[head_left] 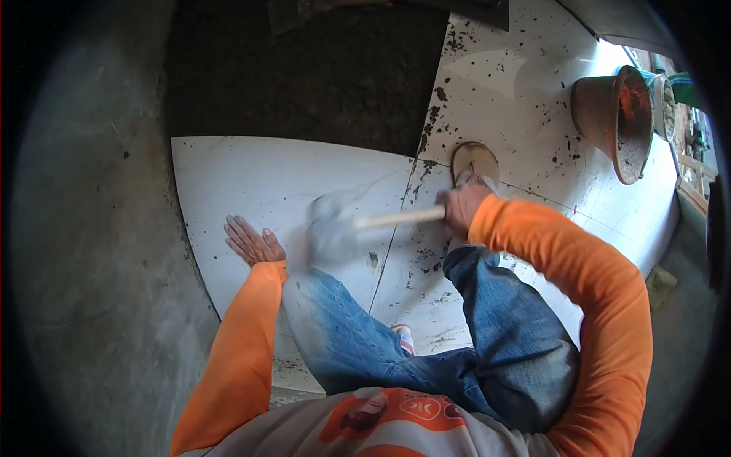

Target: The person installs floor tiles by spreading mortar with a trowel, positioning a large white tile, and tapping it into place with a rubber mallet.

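Observation:
My right hand [464,207] is wrapped round the pale handle of a mallet [335,232]. The mallet's greyish-white head is smeared by motion over a large white floor tile [297,175]; whether it touches the tile I cannot tell. On the left part of that same tile lies my left hand [254,239], palm down, fingers stretched out, holding nothing. Beyond the tile's far edge is a patch of dark, rough bedding [304,84]. Both my forearms are in orange sleeves.
A grey wall [91,228] runs along the left. Laid white tiles [525,84], scattered with dark crumbs, cover the right side. A brown bucket [598,114] tips on its side there. My sandalled foot [474,161] rests by the tile joint. A flat metal tool [285,17] lies at the top.

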Available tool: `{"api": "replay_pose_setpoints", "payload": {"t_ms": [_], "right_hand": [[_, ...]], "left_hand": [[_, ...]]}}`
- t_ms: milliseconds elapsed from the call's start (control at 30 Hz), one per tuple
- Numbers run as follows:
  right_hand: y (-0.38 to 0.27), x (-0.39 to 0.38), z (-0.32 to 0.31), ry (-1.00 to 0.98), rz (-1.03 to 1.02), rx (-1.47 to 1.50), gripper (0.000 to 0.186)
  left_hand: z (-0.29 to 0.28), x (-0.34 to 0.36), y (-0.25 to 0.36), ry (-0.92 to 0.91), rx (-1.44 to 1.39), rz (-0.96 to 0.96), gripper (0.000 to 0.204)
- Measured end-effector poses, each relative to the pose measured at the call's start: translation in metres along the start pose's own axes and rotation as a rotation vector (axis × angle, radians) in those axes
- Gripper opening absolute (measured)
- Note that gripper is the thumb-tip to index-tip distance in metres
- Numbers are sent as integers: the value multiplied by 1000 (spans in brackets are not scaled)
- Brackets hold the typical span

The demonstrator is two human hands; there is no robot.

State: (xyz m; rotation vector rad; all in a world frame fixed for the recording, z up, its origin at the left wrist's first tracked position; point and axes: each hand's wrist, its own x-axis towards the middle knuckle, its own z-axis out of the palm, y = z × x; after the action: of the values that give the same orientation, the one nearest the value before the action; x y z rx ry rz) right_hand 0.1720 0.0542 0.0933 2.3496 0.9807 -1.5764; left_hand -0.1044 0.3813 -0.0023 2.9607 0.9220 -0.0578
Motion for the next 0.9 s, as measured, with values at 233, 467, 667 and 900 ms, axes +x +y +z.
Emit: {"api": "replay_pose_setpoints", "payload": {"t_ms": [233,467,667,900], "right_hand": [[-36,4,4,-9,9,14,19],[-72,28,-35,44,-222,43,21],[-122,71,-52,87,-161,141,29],[-175,91,-64,51,-170,8,32]], "left_hand": [[-2,-8,7,-151,10,-57,73],[-12,-19,14,-183,222,-7,73],[-4,-21,1,-109,-120,-93,68],[-13,-15,-8,-83,-153,-238,70]]}}
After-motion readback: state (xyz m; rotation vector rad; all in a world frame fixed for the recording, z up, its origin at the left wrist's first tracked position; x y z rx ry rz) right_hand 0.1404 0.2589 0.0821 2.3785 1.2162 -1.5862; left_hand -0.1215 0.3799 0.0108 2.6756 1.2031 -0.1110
